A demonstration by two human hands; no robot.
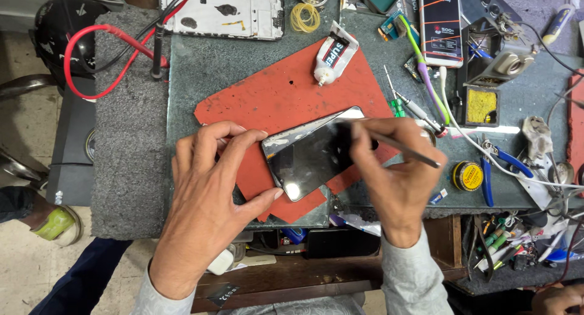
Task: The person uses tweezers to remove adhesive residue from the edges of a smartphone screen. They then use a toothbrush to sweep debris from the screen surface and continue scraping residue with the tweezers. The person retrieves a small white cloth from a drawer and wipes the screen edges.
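- Far to the left of the left hand's fingers, a red cable [91, 59] loops over a grey foam pad [131, 138], lying out of the way of the work.
- The left hand [207, 199] rests palm down on the bench. Its fingers are spread: the index and middle fingertips press the phone's upper left corner, and the thumb tip sits against its lower left edge. The hand pinches that end, and this grip appears meant to keep the phone from sliding.
- The smartphone [310, 154] lies screen up, tilted, between the two hands on a red rubber mat [274, 96]. The mat looks to be there as a soft, non-slip surface under it.
- Beyond the fingertips, at the mat's far edge, lies a white glue tube [333, 53] with its nozzle pointing toward the phone. Just past it sits a small coil of yellow rubber bands [304, 17].
- The right hand [395, 175] has its fingers closed together on a thin metal tool [401, 148], held like a pen. The working end goes down behind the fingertips at the phone's upper right edge; the exact contact point is hidden.
- Right of those fingers are green-handled screwdrivers [397, 107], a round yellow tin [467, 176], blue-handled pliers [496, 169] and a soldering stand with a yellow sponge [480, 105], all near enough to reach.
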